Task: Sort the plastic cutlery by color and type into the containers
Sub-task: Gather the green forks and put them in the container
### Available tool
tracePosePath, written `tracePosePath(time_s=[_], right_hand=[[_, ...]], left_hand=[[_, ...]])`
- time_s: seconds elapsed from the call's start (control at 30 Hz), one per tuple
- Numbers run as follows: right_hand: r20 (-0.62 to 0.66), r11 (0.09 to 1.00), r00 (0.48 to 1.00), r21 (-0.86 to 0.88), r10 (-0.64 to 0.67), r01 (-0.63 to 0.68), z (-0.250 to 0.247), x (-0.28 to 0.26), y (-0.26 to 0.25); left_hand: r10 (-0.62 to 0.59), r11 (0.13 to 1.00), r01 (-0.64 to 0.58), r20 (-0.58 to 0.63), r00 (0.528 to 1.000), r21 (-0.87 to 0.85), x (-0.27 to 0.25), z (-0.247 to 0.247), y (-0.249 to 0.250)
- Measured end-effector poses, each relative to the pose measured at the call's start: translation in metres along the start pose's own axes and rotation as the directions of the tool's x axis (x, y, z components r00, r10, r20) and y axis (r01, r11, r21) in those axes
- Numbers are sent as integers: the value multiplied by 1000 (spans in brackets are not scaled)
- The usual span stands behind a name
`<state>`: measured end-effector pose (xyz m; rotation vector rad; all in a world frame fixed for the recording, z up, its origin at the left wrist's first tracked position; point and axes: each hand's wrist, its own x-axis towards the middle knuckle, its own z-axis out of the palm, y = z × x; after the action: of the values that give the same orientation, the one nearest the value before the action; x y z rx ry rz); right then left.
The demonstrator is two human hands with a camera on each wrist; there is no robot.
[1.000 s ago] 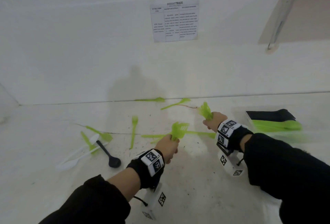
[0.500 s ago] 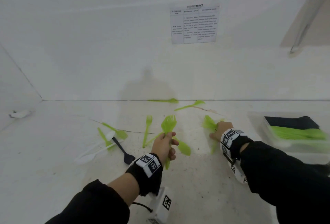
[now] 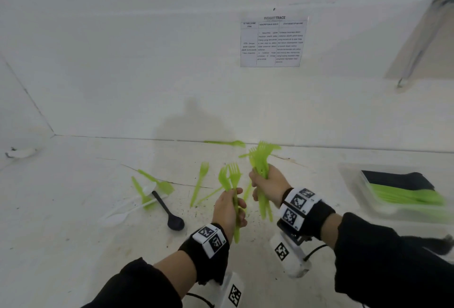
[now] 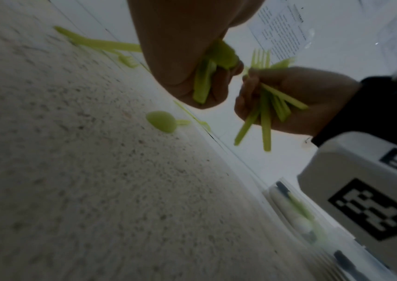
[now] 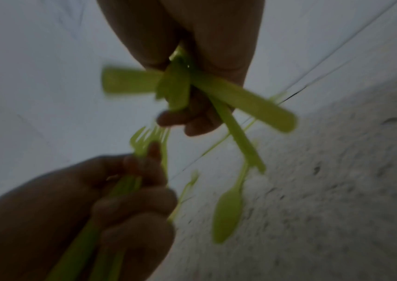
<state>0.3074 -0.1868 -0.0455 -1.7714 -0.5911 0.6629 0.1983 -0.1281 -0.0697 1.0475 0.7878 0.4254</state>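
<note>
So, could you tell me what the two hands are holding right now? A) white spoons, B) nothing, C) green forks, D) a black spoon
C: the left hand and right hand each grip a bunch of green forks, tines up.

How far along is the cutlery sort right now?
Done: the container at right already holds green and black pieces. In hand: the left hand and right hand each grip a bunch of green forks. Left: a black spoon, white spoons and several green pieces on the floor.
</note>
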Motion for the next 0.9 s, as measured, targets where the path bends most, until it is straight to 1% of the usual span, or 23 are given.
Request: tracePosePath(time_s=[0.1, 0.13, 0.2, 0.27, 0.3, 0.4, 0.57, 0.63, 0.73, 0.83, 0.9], right_hand=[[11, 999, 999, -9, -38, 38, 20, -10, 1], [-3, 1000, 1000, 8, -22, 22, 24, -10, 2], [-16, 995, 998, 89, 53, -51, 29, -11, 5], [8, 980, 993, 165, 115, -115, 31, -11, 6], [14, 977, 992, 170, 127, -127, 31, -12, 5], [-18, 991, 995, 91, 99, -97, 31, -13, 4], [-113, 997, 991, 36, 76, -73, 34, -12, 1], [-136, 999, 990, 8, 43, -42, 32, -11, 0], [-123, 996, 992, -91, -8, -3, 28, -11, -2], [-184, 985, 983, -173, -12, -21, 19, -11, -1], [-220, 989, 975, -141, 19, -51, 12, -13, -4]], left_hand=[[68, 994, -69, 13, 998, 83, -6, 2, -1], [86, 991, -88, 18, 996, 101, -8, 2, -2], [105, 987, -107, 23, 994, 116, -9, -3, -4], [115, 986, -118, 28, 993, 120, -11, -10, -5], [119, 985, -122, 31, 992, 124, -12, -13, -6], [109, 983, -112, 28, 994, 145, -14, -22, -8], [125, 979, -112, -67, 990, 171, -14, -32, -9], [106, 984, -96, -62, 992, 148, -15, -38, -7], [99, 989, -96, -24, 995, 113, -18, -44, -4], [90, 994, -88, -23, 996, 66, -19, -47, -2], [72, 997, -72, -15, 997, 27, -20, -50, -1]])
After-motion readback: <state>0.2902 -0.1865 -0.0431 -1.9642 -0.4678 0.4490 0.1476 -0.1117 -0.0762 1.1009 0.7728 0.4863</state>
